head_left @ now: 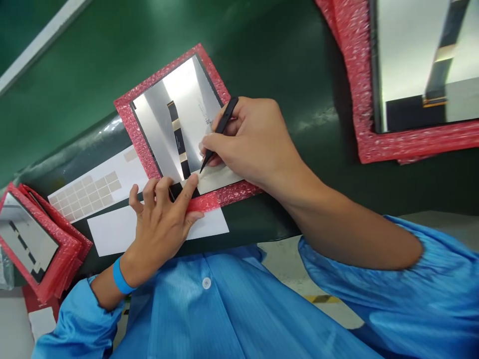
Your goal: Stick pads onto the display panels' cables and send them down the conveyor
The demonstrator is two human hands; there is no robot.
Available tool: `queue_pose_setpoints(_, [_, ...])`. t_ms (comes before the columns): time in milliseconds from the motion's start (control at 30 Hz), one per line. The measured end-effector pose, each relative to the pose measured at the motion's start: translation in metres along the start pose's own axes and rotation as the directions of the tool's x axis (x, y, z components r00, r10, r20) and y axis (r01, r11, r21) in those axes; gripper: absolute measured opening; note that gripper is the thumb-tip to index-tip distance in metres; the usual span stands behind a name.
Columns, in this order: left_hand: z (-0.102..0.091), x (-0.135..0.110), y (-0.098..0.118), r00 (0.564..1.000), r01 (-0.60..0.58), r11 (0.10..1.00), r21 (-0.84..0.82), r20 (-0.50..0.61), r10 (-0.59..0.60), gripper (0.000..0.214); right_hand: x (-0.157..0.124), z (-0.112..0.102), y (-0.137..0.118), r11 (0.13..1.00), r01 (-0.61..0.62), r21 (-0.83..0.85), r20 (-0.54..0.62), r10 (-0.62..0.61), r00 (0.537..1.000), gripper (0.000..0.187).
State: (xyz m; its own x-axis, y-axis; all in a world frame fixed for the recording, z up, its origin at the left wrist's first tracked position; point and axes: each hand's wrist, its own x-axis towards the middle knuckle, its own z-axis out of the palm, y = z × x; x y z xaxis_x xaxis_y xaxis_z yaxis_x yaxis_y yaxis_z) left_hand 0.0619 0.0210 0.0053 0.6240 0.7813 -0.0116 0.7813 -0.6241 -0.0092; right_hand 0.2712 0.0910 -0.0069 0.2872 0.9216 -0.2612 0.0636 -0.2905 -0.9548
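A silver display panel (187,99) lies back-up on a red bubble-wrap sheet (129,119) on the dark green belt. A black and gold flex cable (178,137) runs down its middle. My right hand (250,142) is closed on black tweezers (220,129); their tip touches the panel's near edge beside the cable's end. My left hand (162,219) lies on the near edge of the bubble wrap with fingers stretched out, fingertips pressing by the cable's lower end.
A white sheet of small grey stickers (90,192) and a blank white sheet (112,232) lie to the left of my left hand. A stack of wrapped panels (35,244) sits at the left edge. Another wrapped panel (415,75) lies at the top right.
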Motion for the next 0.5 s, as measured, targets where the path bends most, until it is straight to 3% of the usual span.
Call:
queue_pose_setpoints(133, [-0.006, -0.014, -0.006, 0.998, 0.048, 0.998, 0.052, -0.048, -0.045, 0.05, 0.002, 0.001, 0.0, 1.0, -0.026, -0.006, 0.009, 0.026, 1.0, 0.028])
queue_pose_setpoints(200, [-0.009, -0.012, -0.01, 0.993, 0.083, 0.996, -0.015, -0.086, -0.084, 0.038, 0.003, 0.003, 0.002, 0.998, -0.022, 0.057, 0.013, 0.021, 1.0, 0.026])
queue_pose_setpoints(267, [-0.013, -0.002, -0.014, 0.972, 0.195, 0.969, -0.153, -0.101, -0.212, 0.04, 0.004, 0.005, 0.004, 0.988, -0.059, 0.142, 0.025, 0.056, 0.998, 0.024])
queue_pose_setpoints(333, [-0.017, 0.017, -0.015, 0.916, 0.372, 0.88, -0.296, -0.035, -0.399, 0.052, 0.004, 0.007, 0.006, 0.968, -0.113, 0.224, 0.046, 0.106, 0.993, 0.024])
queue_pose_setpoints(400, [-0.023, 0.04, -0.015, 0.826, 0.545, 0.743, -0.389, 0.096, -0.555, 0.068, 0.004, 0.01, 0.007, 0.947, -0.152, 0.283, 0.059, 0.141, 0.988, 0.024])
queue_pose_setpoints(500, [-0.033, 0.073, -0.021, 0.716, 0.676, 0.576, -0.461, 0.224, -0.661, 0.074, 0.002, 0.012, 0.008, 0.94, -0.168, 0.298, 0.077, 0.151, 0.985, 0.026])
